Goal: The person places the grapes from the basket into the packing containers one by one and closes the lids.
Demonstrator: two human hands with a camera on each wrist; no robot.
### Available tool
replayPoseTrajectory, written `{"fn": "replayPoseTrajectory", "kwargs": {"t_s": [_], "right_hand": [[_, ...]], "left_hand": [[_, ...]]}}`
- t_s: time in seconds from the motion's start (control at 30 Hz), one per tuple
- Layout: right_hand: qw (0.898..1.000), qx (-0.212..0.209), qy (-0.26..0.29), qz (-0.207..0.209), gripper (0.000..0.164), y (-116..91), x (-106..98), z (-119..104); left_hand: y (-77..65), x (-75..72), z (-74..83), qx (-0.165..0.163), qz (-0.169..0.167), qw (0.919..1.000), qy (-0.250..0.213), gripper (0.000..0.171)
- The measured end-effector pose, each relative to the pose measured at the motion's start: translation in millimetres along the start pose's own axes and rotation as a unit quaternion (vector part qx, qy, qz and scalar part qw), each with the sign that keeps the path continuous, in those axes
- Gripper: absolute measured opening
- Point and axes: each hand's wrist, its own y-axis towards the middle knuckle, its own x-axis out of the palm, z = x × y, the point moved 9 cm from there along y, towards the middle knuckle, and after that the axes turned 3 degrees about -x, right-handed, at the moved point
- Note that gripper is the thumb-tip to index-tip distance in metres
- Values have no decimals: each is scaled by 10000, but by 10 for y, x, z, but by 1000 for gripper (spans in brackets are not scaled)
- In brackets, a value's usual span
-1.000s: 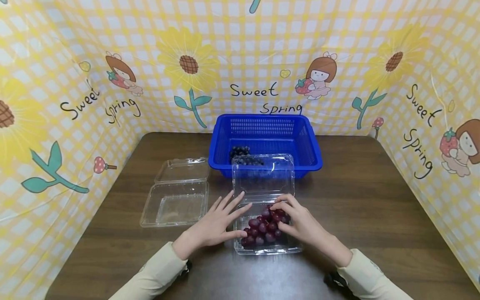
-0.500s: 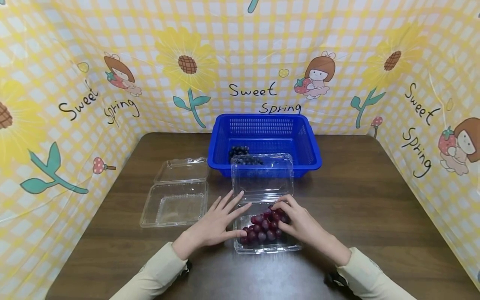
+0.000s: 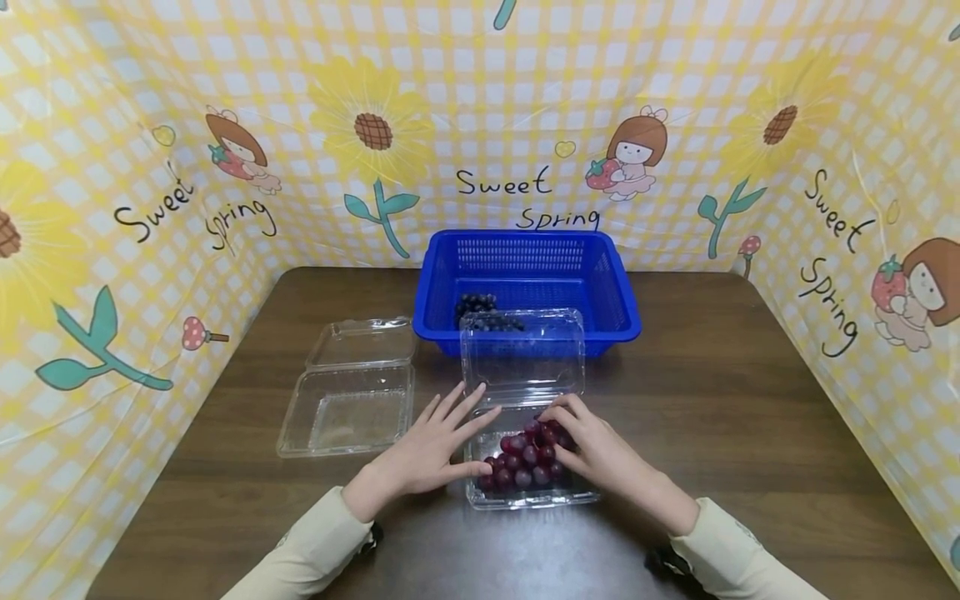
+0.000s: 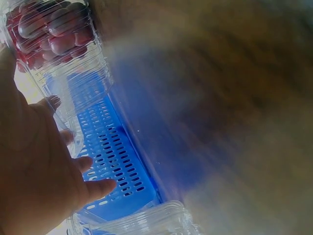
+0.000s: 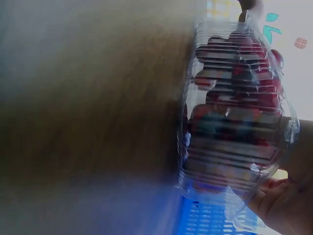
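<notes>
A bunch of red grapes (image 3: 525, 458) lies in the base of a clear plastic clamshell box (image 3: 517, 503), whose lid (image 3: 525, 358) stands raised at the back. My right hand (image 3: 603, 450) grips the bunch at its right end, thumb in front and curled fingers behind. At the box's left side, my left hand (image 3: 427, 450) has its fingers spread, the thumb tip reaching over the side by the leftmost grapes. Through the ribbed box wall the grapes (image 5: 234, 93) also show in the right wrist view. The left wrist view shows the left hand (image 4: 44, 161) beside the box.
Behind the lid stands a blue perforated basket (image 3: 626, 329) with dark grapes (image 3: 474, 307) at its left end. Another clear clamshell box (image 3: 292, 433) lies open on the left, with nothing visible inside. A patterned cloth (image 3: 480, 125) surrounds the brown table (image 3: 720, 375).
The red grapes have shifted slightly inside the box under my right hand, mostly in the first half second. My left hand has stayed spread at the box's left side.
</notes>
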Motion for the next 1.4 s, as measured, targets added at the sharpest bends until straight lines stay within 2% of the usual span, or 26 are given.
{"fn": "replayPoseTrajectory", "kwargs": {"t_s": [0.43, 0.8, 1.03, 1.23, 1.4], "right_hand": [[9979, 3, -300, -567, 38, 22, -30, -56], [9964, 8, -373, -764, 41, 34, -52, -59], [9946, -140, -504, -900, 42, 38, -108, -57], [9941, -230, -360, -997, 46, 63, -210, -26], [9941, -142, -74, -1074, 49, 45, -274, 34]], "left_hand": [[-2, -6, 10, 4, -2, 10000, -16, 73], [1, 6, 1, 6, 16, 10000, -2, 73], [6, 6, 0, 13, 0, 10000, 32, 74], [20, -6, 1, 27, 56, 10000, 66, 74], [27, 0, 6, 39, 35, 10000, 63, 74]]}}
